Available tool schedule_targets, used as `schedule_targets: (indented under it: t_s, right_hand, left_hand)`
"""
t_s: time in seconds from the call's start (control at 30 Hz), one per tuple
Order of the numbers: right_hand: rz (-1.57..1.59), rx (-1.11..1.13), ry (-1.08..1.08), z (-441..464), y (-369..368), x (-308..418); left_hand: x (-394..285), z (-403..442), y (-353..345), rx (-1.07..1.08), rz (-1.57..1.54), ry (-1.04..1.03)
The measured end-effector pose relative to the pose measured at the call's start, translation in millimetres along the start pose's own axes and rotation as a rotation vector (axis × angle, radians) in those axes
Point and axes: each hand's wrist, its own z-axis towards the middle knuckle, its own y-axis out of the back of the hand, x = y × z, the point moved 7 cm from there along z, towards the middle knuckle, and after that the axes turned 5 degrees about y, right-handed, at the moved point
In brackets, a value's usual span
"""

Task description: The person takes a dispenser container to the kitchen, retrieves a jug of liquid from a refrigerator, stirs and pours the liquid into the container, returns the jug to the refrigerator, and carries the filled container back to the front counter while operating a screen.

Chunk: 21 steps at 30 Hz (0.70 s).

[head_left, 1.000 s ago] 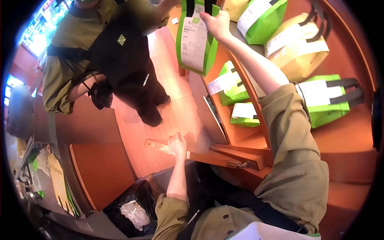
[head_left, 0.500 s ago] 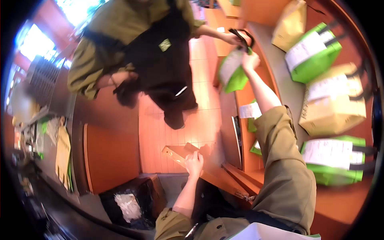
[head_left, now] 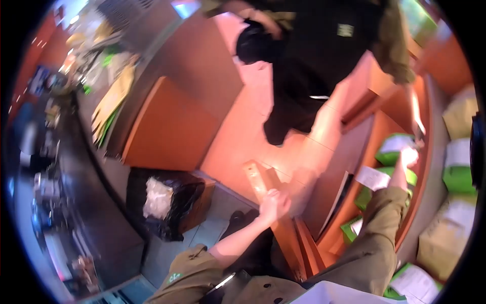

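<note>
My left hand is closed over the top edge of a low wooden swing door in front of me. On the right, my right hand is closed at the handle end of a green bag with a white paper on it, down in the wooden shelf. Motion blur hides the handle itself. A co-worker's hand reaches to the same spot, just beyond mine. Nearer me in that shelf are another green bag with a paper slip and a smaller green one.
The co-worker in a black apron stands in the aisle ahead. Tan and green bags, such as a tan bag, line the right counter. A box with a black liner sits on the floor at left. A wooden panel stands behind it.
The green bag has gone down from above the shelf into it, with my right hand and the co-worker's hand at it. My view has turned left. My left hand stays on the door.
</note>
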Motion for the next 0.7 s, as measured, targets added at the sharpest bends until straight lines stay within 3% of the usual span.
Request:
schedule_targets:
  t_s: [0.13, 0.37, 0.43, 0.5, 0.53, 0.57, 0.7]
  right_hand:
    - [0.011, -0.249, 0.061, 51, -65, -54]
    - [-0.088, -0.303, 0.159, 3, -2, -33]
    - [-0.312, -0.521, 0.286, -34, 44, 1]
    - [-0.624, -0.710, 0.301, -60, 77, 29]
    - [-0.226, -0.352, 0.031, -27, 22, -10]
    - [-0.031, -0.213, -0.057, -28, 25, -13]
    - [0.354, 0.159, -0.027, -64, 79, 9]
  left_hand:
    - [-6, 2, 8, -0.077, -0.103, -0.073]
    - [-5, 1, 8, -0.086, -0.028, -0.059]
    - [-7, 0, 2, -0.014, 0.007, -0.095]
    - [-7, -2, 3, -0.090, -0.005, -0.135]
    - [-13, -1, 6, -0.109, -0.025, -0.163]
    - [-15, -4, 3, -0.092, -0.007, -0.162]
    - [-15, -2, 5, -0.096, 0.058, -0.143]
